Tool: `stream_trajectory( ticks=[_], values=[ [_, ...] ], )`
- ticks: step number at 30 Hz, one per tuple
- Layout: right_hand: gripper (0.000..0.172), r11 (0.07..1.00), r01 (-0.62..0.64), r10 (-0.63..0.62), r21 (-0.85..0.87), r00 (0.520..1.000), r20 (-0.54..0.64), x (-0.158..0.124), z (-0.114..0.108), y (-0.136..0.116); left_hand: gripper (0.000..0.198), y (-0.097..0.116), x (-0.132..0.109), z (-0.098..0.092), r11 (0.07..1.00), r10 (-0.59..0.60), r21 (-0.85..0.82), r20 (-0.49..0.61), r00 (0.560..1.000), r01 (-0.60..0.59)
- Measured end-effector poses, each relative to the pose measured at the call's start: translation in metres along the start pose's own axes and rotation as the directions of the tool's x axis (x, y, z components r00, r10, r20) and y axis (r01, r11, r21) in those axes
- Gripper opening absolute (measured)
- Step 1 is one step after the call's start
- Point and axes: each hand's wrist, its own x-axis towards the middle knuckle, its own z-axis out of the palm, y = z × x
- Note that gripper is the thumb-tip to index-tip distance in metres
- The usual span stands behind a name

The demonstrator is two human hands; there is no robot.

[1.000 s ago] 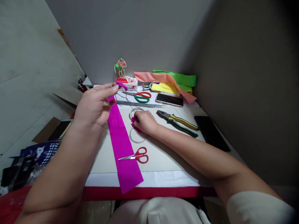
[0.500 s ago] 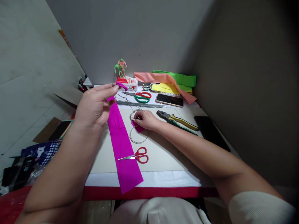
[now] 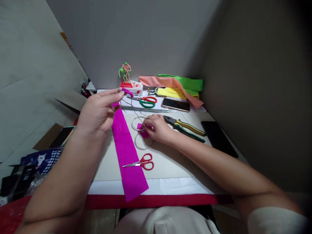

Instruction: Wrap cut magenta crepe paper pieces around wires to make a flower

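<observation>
My left hand is raised over the left side of the table, thumb and finger pinching a thin wire figure. Its top end is wrapped in magenta strip, and its dark twisted wires hang down toward the right. My right hand is low over the table with fingers curled together; whatever they grip is hidden. Beside those fingers lie small magenta paper pieces and two wire rings, partly overlapping the paper. A long magenta paper strip runs toward me, with small red-handled scissors across it.
Pliers lie right of my right hand, near a black flat slab. Behind are larger scissors, straight wires, a phone, coloured paper strips and small green and pink figures on a red base.
My right hand has shifted slightly right and turned, uncovering more of the magenta pieces. The upper wire ring has slid a little left. My left hand stays nearly still with the wire figure.
</observation>
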Motion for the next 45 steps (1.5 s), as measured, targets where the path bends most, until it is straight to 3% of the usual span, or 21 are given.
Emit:
stream_trajectory(
  ticks=[4,9,12,14,18,22,25,26,28,31,32,33,37,40,45],
  values=[
    [0.011,0.989,0.147,-0.149,0.026,0.984,0.102,-0.030,0.001,-0.015,0.012,0.001,0.001,-0.001,1.000,-0.018,-0.009,0.016,1.000,0.018],
    [0.009,0.986,0.139,-0.130,-0.093,0.987,0.099,-0.049,0.015,-0.023,0.010,0.001,0.002,-0.003,0.993,-0.122,0.008,0.085,0.989,0.122],
    [0.011,0.983,0.146,-0.138,-0.109,0.987,0.079,-0.054,0.008,-0.024,0.012,0.005,-0.001,-0.005,0.986,-0.169,0.031,0.136,0.976,0.167],
    [0.010,0.993,0.111,-0.109,-0.046,0.994,0.031,-0.062,-0.004,-0.024,0.015,0.008,-0.004,-0.006,0.983,-0.180,0.050,0.184,0.966,0.174],
    [0.011,0.969,-0.011,0.034,0.247,0.995,-0.090,-0.083,-0.034,-0.022,0.023,0.012,-0.009,-0.009,0.973,-0.230,0.084,0.254,0.939,0.216],
    [0.007,0.932,-0.083,0.199,0.353,0.931,-0.306,-0.097,-0.053,-0.020,0.027,0.005,-0.015,-0.003,0.937,-0.349,0.136,0.309,0.885,0.322],
    [0.006,0.926,-0.034,0.209,0.376,0.875,-0.436,-0.101,-0.054,-0.022,0.011,-0.004,-0.024,0.006,0.938,-0.338,0.213,0.377,0.862,0.274],
    [0.006,0.924,-0.010,0.200,0.383,0.865,-0.460,-0.101,-0.053,-0.024,0.010,-0.007,-0.027,0.010,0.924,-0.373,0.254,0.423,0.826,0.287],
    [0.007,0.912,0.027,0.190,0.410,0.858,-0.478,-0.103,-0.047,-0.026,0.011,-0.013,-0.035,0.016,0.915,-0.394,0.279,0.468,0.791,0.291],
    [0.007,0.870,0.005,0.243,0.494,0.867,-0.435,-0.107,-0.038,-0.029,0.007,-0.022,-0.044,0.024,0.895,-0.445,0.318,0.592,0.672,0.314],
    [0.006,0.851,-0.004,0.263,0.526,0.870,-0.418,-0.108,-0.036,-0.030,0.006,-0.024,-0.047,0.026,0.887,-0.461,0.327,0.602,0.652,0.325],
    [0.006,0.833,-0.011,0.279,0.553,0.871,-0.403,-0.109,-0.034,-0.030,0.005,-0.027,-0.049,0.027,0.881,-0.473,0.328,0.603,0.642,0.341],
    [0.006,0.790,0.001,0.273,0.613,0.895,-0.354,-0.110,-0.033,-0.031,0.008,-0.035,-0.055,0.031,0.871,-0.491,0.339,0.557,0.670,0.356],
    [0.008,0.811,0.053,0.225,0.582,0.891,-0.395,-0.110,-0.038,-0.031,0.009,-0.038,-0.059,0.032,0.849,-0.523,0.402,0.557,0.645,0.343],
    [0.019,0.824,0.074,0.238,0.562,0.854,-0.462,-0.111,-0.048,-0.029,0.012,-0.038,-0.066,0.041,0.866,-0.451,0.492,0.683,0.574,0.095]
  ],
)
